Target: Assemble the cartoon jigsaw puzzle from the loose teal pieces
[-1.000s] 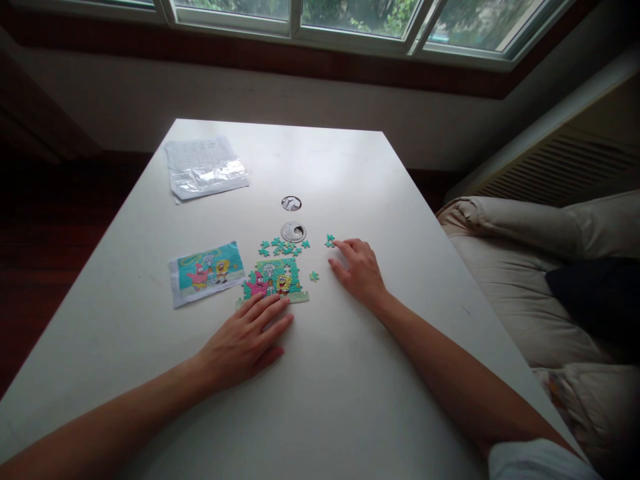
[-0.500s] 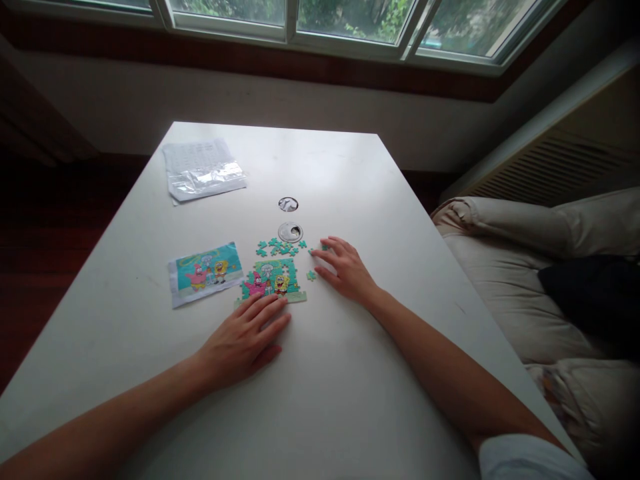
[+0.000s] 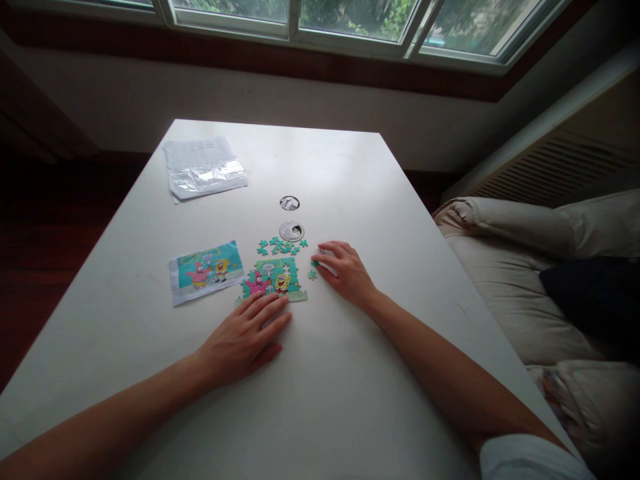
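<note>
Head view: left hand [image 3: 243, 340] flat on tabletop [image 3: 330, 387], fingers spread, no grip on anything; fingertips touch near edge of part-built puzzle [image 3: 274, 279]; right hand [image 3: 345, 268] just right of puzzle, fingers curled low over a loose teal piece [image 3: 312, 274]; grip state cannot tell, piece partly hidden by fingertips; more loose pieces [image 3: 281, 246] in a cluster just beyond puzzle; ref. picture card [image 3: 206, 271] lies left of puzzle, close by; plastic bag [image 3: 204, 167] at far left of tabletop, well apart.

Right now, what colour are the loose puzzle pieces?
Teal green, seen in the head view: loose puzzle pieces.
</note>
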### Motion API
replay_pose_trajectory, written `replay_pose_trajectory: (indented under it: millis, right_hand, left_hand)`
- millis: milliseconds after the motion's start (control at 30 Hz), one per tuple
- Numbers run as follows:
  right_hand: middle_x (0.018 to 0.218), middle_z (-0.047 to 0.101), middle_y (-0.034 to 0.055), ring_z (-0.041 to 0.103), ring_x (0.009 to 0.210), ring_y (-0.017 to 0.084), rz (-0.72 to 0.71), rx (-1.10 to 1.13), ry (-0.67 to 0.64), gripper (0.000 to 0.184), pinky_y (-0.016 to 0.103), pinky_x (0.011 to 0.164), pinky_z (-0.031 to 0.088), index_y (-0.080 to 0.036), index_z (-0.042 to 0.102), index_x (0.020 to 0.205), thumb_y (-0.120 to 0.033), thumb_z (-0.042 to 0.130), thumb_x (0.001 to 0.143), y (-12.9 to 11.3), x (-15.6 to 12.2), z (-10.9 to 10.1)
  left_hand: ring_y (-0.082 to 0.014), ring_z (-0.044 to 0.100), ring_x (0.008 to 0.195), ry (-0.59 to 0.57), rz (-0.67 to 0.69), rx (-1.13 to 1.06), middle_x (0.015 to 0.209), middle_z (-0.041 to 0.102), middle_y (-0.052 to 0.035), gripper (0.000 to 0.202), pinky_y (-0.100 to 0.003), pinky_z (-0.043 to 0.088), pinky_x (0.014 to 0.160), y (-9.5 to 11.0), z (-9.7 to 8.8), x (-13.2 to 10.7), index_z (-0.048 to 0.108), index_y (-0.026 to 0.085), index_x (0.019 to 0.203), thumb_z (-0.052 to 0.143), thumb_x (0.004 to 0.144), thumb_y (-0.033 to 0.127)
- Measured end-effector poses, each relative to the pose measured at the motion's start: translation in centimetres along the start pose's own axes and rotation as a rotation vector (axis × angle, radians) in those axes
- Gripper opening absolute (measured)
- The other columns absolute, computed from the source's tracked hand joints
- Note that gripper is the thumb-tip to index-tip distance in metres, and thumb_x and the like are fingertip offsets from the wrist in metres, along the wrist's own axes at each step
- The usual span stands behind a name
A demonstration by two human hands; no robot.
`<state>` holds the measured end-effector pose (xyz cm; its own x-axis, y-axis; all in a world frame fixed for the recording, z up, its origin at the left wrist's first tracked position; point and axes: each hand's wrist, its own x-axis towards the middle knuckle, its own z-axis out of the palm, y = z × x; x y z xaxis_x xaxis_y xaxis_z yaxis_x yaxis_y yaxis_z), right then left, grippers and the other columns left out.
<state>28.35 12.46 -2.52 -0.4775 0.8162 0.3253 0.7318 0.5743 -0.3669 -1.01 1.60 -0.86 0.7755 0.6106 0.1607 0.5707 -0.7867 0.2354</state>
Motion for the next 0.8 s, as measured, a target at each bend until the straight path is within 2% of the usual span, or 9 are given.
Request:
replay_pose_trajectory:
  millis: [367,433,600,667,800]
  right_hand:
    - [0.126,0.062,0.0097,0.05,0.123,0.029,0.075,-0.02,-0.098,0.01,0.049,0.102,0.043,-0.024,0.066,0.101,-0.026,0.066,0.091,-1.1,0.2,-1.3]
    - [0.12,0.063,0.0091,0.052,0.117,0.028,0.086,-0.002,-0.113,0.01,0.046,0.099,0.043,-0.023,0.065,0.097,-0.026,0.069,0.089,-1.2,0.1,-1.4]
    - [0.088,0.065,0.0037,0.057,0.087,0.02,0.131,0.165,-0.086,0.007,0.036,0.085,0.044,-0.022,0.059,0.085,-0.02,0.064,0.088,-2.0,-0.3,-1.3]
    - [0.085,0.065,0.0025,0.057,0.081,0.018,0.151,0.283,-0.069,0.001,0.033,0.078,0.046,-0.022,0.061,0.089,-0.022,0.062,0.089,-2.6,-0.5,-1.4]
    - [0.094,0.071,0.0025,0.062,0.079,0.015,0.179,0.49,-0.075,0.021,0.028,0.07,0.05,-0.025,0.068,0.111,-0.028,0.058,0.093,-4.1,-0.7,-1.6]
  left_hand:
    - [-0.0326,0.041,0.143,-0.011,-0.005,0.017,0.155,0.045,-0.015,0.045,-0.056,0.035,0.119,0.1,-0.1,0.1,0.053,0.018,0.141,0.053,0.099,0.033]
    - [-0.0324,0.041,0.143,-0.004,-0.003,0.012,0.155,0.046,-0.015,0.045,-0.056,0.036,0.119,0.2,-0.2,0.2,0.054,0.018,0.141,0.053,0.098,0.032]
    - [-0.0323,0.041,0.143,-0.007,-0.002,0.018,0.154,0.046,-0.0148,0.046,-0.055,0.037,0.119,0.1,-0.2,0.1,0.052,0.019,0.142,0.054,0.099,0.033]
    - [-0.0323,0.041,0.143,-0.008,0.0,0.017,0.155,0.046,-0.0146,0.046,-0.055,0.037,0.119,0.1,-0.2,0.1,0.052,0.019,0.143,0.053,0.099,0.033]
    - [-0.0325,0.041,0.143,-0.007,0.002,0.017,0.155,0.046,-0.0146,0.047,-0.055,0.037,0.119,0.0,-0.1,0.0,0.051,0.019,0.143,0.054,0.098,0.033]
